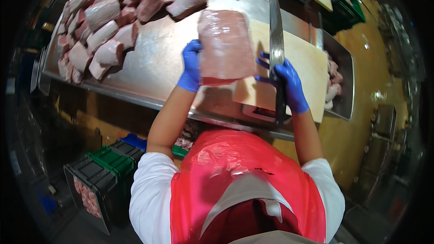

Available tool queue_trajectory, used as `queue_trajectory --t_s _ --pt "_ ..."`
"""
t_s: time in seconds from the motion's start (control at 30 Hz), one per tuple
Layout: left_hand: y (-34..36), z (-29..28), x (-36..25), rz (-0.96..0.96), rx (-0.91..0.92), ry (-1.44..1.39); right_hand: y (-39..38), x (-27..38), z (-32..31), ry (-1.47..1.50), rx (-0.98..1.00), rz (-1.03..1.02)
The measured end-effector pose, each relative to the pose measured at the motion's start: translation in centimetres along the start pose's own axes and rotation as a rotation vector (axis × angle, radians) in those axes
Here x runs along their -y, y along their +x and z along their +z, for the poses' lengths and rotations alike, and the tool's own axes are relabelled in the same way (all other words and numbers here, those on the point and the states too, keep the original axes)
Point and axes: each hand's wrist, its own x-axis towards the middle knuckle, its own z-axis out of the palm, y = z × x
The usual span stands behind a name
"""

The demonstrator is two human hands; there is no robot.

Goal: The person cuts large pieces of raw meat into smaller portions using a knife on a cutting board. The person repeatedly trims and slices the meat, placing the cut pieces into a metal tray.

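One broad slab of pink meat (227, 47) in the left hand (192, 65), seen from above in the head view. Long axis running straight away from the wearer, with a redder cut end facing the body and a shiny, whitish upper face. Located between the two hands, over the left part of a cream cutting board (304, 70); hard to tell whether lifted or resting. Left hand closed on the slab's left edge, with fingertips largely hidden.

In the right hand (287, 86), a long knife (276, 29), gripped by its black handle, with several fingers stretched out toward the slab, well short of touching. Blade pointing away from the wearer, nearly parallel to the slab.

To the left on the metal counter (158, 61), a heap of pale pink meat pieces (103, 14). Beyond the board's right edge, smaller meat pieces (333, 81) in a metal trough (347, 79). On the red apron (235, 156), a small dark marking (263, 171), too tiny to read.
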Motion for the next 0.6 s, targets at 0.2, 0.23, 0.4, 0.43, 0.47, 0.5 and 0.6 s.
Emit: queue_trajectory --t_s 0.2,0.23,0.4,0.43,0.47,0.5,0.6 --pt "8.9 5.2 11.5 -0.194 -0.135 1.095 -2.0 -0.9 -8.9 -0.361 -0.445 -0.194" --pt "10.3 5.0 13.7 -0.097 0.022 1.400 -1.8 -3.2 -10.6 -0.251 -0.533 -0.267" --pt "16.3 4.9 15.9 -0.048 0.405 1.917 -5.5 -3.5 -9.6 -0.150 -0.496 -0.118" --pt "16.0 5.6 16.5 0.113 0.493 2.144 -7.2 -2.9 -9.4 -0.096 -0.460 -0.056" --pt "14.4 5.5 16.9 0.243 0.491 2.199 -9.3 -2.6 -10.1 -0.196 -0.431 -0.004" --pt "11.8 5.3 17.4 0.381 0.480 2.249 -11.8 -2.0 -11.4 -0.301 -0.396 0.048" --pt "2.2 6.5 19.2 0.761 0.331 2.327 -14.3 -1.0 -13.7 -0.773 -0.232 -0.071"
